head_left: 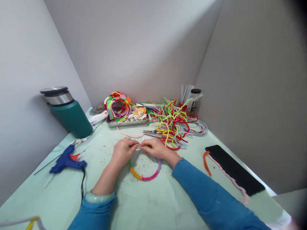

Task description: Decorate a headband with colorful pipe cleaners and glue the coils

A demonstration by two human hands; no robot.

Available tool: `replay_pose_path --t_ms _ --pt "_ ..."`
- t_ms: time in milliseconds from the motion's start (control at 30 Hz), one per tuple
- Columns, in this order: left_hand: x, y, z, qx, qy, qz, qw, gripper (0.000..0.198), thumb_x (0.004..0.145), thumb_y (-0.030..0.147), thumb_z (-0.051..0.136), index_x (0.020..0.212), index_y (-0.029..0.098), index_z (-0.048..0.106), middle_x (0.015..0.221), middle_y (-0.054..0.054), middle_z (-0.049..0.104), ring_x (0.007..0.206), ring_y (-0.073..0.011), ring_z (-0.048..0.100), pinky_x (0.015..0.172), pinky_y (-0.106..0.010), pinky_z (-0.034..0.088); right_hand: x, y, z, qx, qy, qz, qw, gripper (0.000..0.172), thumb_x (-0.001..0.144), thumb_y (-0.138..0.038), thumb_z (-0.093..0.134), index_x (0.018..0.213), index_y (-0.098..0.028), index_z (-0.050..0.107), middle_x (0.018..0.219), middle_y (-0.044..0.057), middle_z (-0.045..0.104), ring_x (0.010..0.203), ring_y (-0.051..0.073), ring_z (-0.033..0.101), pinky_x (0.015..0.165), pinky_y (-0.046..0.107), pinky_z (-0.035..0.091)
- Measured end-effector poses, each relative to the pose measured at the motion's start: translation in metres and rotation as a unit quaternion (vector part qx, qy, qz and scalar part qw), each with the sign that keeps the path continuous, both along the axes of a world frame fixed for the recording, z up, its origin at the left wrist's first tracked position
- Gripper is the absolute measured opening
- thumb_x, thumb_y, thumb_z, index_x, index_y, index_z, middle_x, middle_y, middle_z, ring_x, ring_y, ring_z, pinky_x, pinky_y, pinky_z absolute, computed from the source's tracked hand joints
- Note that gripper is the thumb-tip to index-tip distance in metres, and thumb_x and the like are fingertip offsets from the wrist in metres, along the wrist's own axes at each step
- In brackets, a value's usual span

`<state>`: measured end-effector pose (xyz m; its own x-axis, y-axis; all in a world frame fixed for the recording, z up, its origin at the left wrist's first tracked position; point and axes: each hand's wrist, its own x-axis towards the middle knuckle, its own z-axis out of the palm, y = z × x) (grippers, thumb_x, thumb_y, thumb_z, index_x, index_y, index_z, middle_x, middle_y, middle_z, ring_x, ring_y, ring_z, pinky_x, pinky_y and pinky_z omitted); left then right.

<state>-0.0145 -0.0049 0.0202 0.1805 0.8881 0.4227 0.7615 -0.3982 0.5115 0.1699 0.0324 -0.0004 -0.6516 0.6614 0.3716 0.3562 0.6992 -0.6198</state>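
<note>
Thumbs and fingers of the left hand (123,151) and right hand (154,147) pinch the far side of a fuzzy ring (145,178), on or just over the pale green table (144,210). Its near curve shows 4 bands: green, orange, hot pink and lilac (fingers hide part of the rest). Scissors (154,134) and a tangled heap of fuzzy stems (171,116) lie just beyond.

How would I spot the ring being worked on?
On the pale green table, follow blue sleeves to the left hand and right hand. From them the ring curves toward the camera, its near side fuzzy orange, magenta and lilac. Unlike the bundled rings at the metal tray, it lies alone.
</note>
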Motion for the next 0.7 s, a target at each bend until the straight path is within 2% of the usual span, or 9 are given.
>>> replay_pose_path --t_ms 267,433,600,700 --pt "0.0031 -0.0026 0.0004 -0.079 -0.042 0.031 0.996 0.017 0.073 0.028 0.056 0.076 0.022 0.072 0.075 -0.002 0.071 0.071 -0.0157 0.06 0.065 -0.024 0.039 -0.0014 -0.005 0.0029 0.008 -0.006 -0.011 1.0 0.018 0.082 -0.029 0.052 0.08 -0.016 0.065 0.071 0.0 0.064 0.064 0.01 0.053 0.06 0.019 0.035" --pt "0.0039 -0.0025 0.0037 -0.145 -0.088 0.044 0.985 0.02 0.07 0.031 0.057 0.076 0.018 0.072 0.072 -0.002 0.07 0.068 -0.0159 0.059 0.062 -0.024 0.04 -0.0025 -0.0075 0.0053 0.003 0.004 -0.006 1.0 0.018 0.082 -0.024 0.05 0.073 -0.015 0.062 0.064 -0.001 0.059 0.06 0.008 0.049 0.057 0.018 0.033" --pt "-0.0001 0.0001 0.0044 -0.237 -0.178 0.035 0.954 0.025 0.064 0.035 0.063 0.073 0.013 0.071 0.065 -0.004 0.066 0.06 -0.0144 0.054 0.055 -0.024 0.037 -0.0023 -0.0072 0.0061 -0.044 0.035 0.026 0.998 0.019 0.081 -0.025 0.051 0.07 -0.014 0.061 0.059 -0.003 0.053 0.057 0.007 0.045 0.056 0.017 0.033" --pt "-0.0016 -0.0003 0.0058 -0.295 -0.25 0.022 0.922 0.028 0.06 0.037 0.067 0.074 0.012 0.069 0.06 -0.002 0.062 0.054 -0.0117 0.05 0.052 -0.023 0.035 -0.0016 -0.0071 0.007 -0.085 0.061 0.039 0.994 0.019 0.081 -0.027 0.051 0.071 -0.013 0.061 0.059 -0.003 0.052 0.057 0.007 0.045 0.055 0.017 0.035"
